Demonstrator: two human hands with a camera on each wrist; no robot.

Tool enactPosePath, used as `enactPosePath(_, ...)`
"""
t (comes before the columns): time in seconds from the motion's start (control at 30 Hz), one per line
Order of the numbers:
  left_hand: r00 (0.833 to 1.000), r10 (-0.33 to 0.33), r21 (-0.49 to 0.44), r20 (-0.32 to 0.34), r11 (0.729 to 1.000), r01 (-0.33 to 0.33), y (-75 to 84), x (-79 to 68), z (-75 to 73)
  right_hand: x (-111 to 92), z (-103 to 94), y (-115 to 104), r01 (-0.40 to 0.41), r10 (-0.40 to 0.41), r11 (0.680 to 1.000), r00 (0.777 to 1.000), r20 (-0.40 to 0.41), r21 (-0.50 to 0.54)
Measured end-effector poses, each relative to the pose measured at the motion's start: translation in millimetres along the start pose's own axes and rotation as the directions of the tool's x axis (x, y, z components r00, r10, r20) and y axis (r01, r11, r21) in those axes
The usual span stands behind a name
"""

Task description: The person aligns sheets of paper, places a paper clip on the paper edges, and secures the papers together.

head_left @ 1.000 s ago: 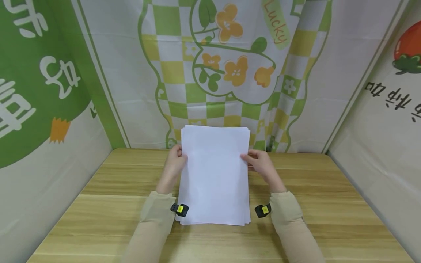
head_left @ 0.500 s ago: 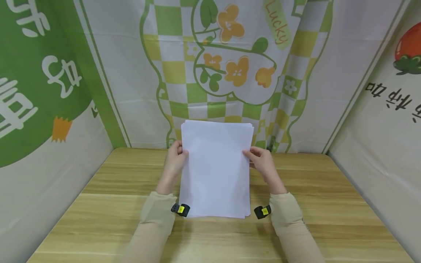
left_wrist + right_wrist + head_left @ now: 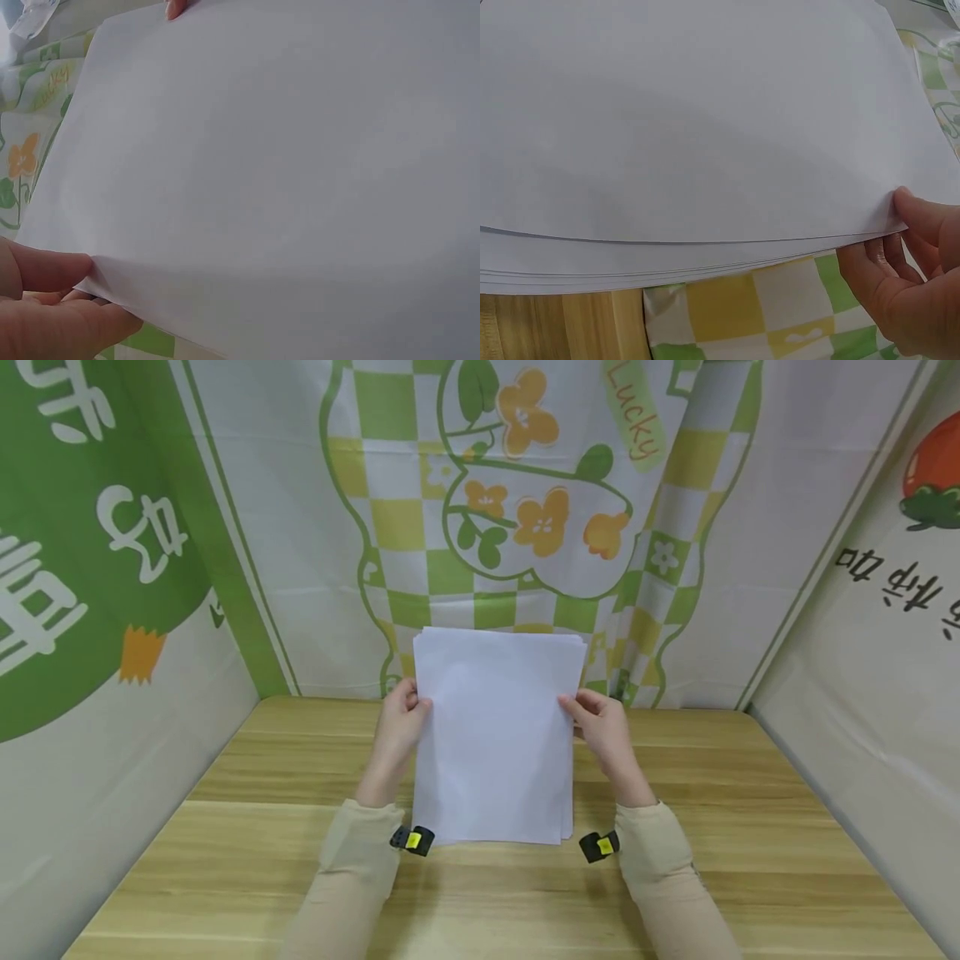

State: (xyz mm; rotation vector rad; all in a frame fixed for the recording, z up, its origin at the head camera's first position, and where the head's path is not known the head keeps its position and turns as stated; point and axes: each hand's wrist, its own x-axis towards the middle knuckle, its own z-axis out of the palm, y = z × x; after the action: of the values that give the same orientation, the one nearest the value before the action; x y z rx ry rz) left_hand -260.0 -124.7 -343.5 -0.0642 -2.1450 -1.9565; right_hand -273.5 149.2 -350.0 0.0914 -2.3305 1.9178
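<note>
With left hand [image 3: 397, 720] and right hand [image 3: 604, 727], pinches 2 long edges of a paper stack [image 3: 495, 739] likely light, bendy and slide-prone, best held at both sides

A pale wood-grain table [image 3: 480, 902] with rounded far corners is enclosed on the left, far and right sides by printed hangings. On the far hanging [image 3: 540, 531], green, yellow and white checks are framed by wavy green outlines; orange flowers, leaves and the word "Lucky" [image 3: 634, 414] are printed there, and folds are gathered towards the right. The left hanging [image 3: 176, 681] is covered in green and white, with large white characters [image 3: 141, 533] and an orange shape [image 3: 141, 654]. On the off-white right hanging [image 3: 847, 668], a red tomato [image 3: 937, 464] is shown beside dark characters [image 3: 896, 578]. The scene is softly lit.
</note>
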Motion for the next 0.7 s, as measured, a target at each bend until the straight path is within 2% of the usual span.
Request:
enactPosePath(0.43,0.998,0.062,-0.056,0.023,0.997,-0.061,0.9,-0.8,-2.1,-3.1,0.1,-4.4,0.042,-0.042,0.999,0.999,-0.014,0.003)
enactPosePath(0.7,0.996,0.089,-0.045,0.026,0.995,-0.088,2.1,-2.1,-2.3,-5.5,1.8,-4.1,0.080,-0.079,0.996,0.996,-0.034,0.030)
